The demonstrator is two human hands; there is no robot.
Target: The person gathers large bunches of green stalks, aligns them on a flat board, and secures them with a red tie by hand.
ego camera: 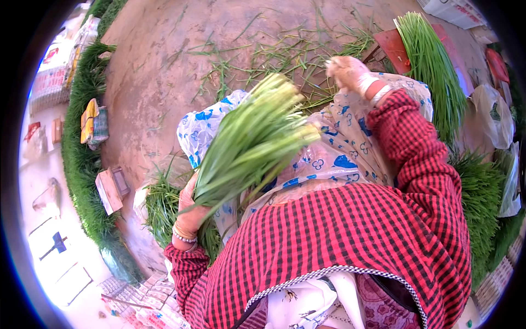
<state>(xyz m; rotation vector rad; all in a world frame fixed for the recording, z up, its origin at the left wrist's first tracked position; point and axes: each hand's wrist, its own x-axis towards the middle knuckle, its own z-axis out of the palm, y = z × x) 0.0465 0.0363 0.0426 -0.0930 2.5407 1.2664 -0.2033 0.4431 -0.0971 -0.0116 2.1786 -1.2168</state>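
My left hand (pixel 191 209) grips a bunch of long flat green leaves, which look like garlic chives (pixel 250 144). Their pale cut ends point up and to the right, over my lap. Raised past my right knee, my right hand (pixel 349 74) is blurred, its fingers bent together. Whether a thin leaf is between them cannot be made out. White tape or a band wraps that wrist. A clear plastic sheet with blue prints (pixel 341 152) covers my lap and knees. Close to my left wrist lies a pile of loose chives (pixel 160 205), partly hidden by my arm.
Loose leaves (pixel 279 53) litter the concrete floor (pixel 144 61). At right, a trimmed bundle of chives (pixel 427 61) rests on a red board (pixel 390 51). A larger green heap (pixel 478 205) lies near my right elbow. A small wooden stool (pixel 109 191) and a long green row (pixel 80 164) are at left.
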